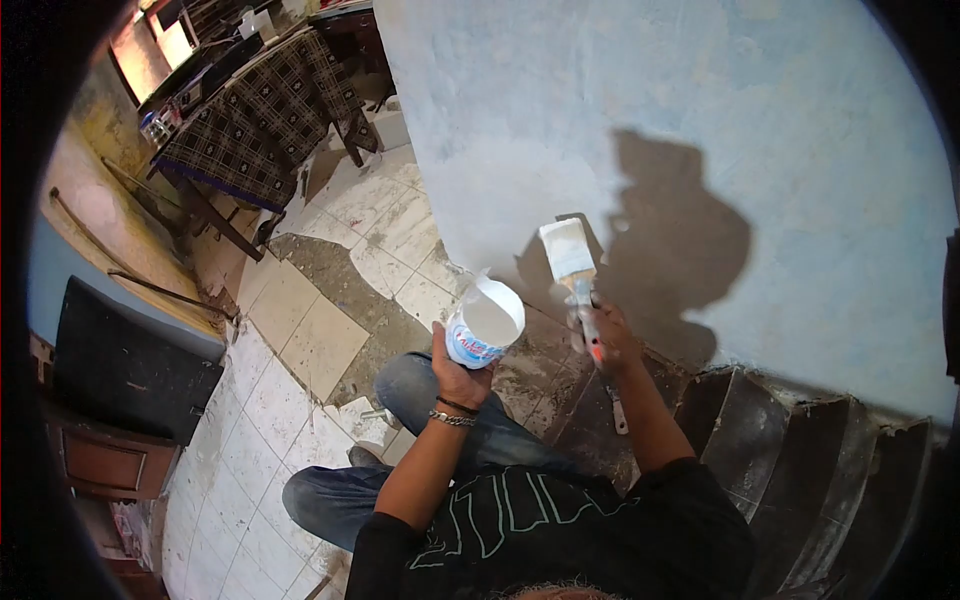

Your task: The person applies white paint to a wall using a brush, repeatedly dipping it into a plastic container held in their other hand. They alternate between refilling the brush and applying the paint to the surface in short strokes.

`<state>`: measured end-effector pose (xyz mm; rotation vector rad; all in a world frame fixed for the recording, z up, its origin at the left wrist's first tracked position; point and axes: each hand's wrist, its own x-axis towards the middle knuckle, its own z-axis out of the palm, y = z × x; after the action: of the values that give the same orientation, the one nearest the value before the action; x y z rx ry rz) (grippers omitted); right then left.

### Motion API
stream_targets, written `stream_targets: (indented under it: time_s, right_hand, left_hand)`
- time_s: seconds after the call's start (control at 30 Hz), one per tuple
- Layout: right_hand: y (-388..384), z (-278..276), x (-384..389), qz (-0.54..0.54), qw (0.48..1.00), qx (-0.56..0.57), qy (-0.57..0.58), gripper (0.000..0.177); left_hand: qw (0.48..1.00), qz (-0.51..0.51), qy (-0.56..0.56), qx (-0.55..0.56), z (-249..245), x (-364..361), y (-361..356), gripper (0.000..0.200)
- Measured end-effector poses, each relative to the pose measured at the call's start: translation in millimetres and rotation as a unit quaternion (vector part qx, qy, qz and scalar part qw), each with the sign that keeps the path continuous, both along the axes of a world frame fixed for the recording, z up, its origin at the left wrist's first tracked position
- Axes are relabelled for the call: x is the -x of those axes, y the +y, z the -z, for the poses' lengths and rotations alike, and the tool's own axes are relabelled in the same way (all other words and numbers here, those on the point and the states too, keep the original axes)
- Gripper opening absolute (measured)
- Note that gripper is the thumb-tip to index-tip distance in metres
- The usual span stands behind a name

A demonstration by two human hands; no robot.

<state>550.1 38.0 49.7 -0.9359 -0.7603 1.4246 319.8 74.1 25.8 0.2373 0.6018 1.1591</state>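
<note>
My left hand [463, 378] is wrapped round the lower part of a white plastic tub [476, 340] with blue and red print. The tub is tilted, and whitish paint [490, 318] shows inside it. In my right hand [609, 337] is a wide paintbrush [568, 250], gripped by its handle with the bristles pointing up and away. White paint coats the bristles, which are close to the pale blue wall [530, 110]. A whiter patch [510, 190] shows on the wall beside the brush. My shadow falls on the wall to the right.
Dark stair steps [745, 435] run along the wall's foot at the right. Loose tiles [320, 335] and broken floor lie ahead on the left. Farther back stands a table with a checked cloth [255, 120]. A black panel [130, 360] leans at the left.
</note>
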Motion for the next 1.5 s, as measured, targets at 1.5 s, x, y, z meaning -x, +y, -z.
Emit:
stream_targets:
  time_s: [1.5]
  right_hand:
    - [65, -125, 99, 0.15, 0.955, -0.143, 0.211, 0.021]
  left_hand:
    - [0.893, -0.435, 0.007, -0.117, -11, 330, -60, 0.064]
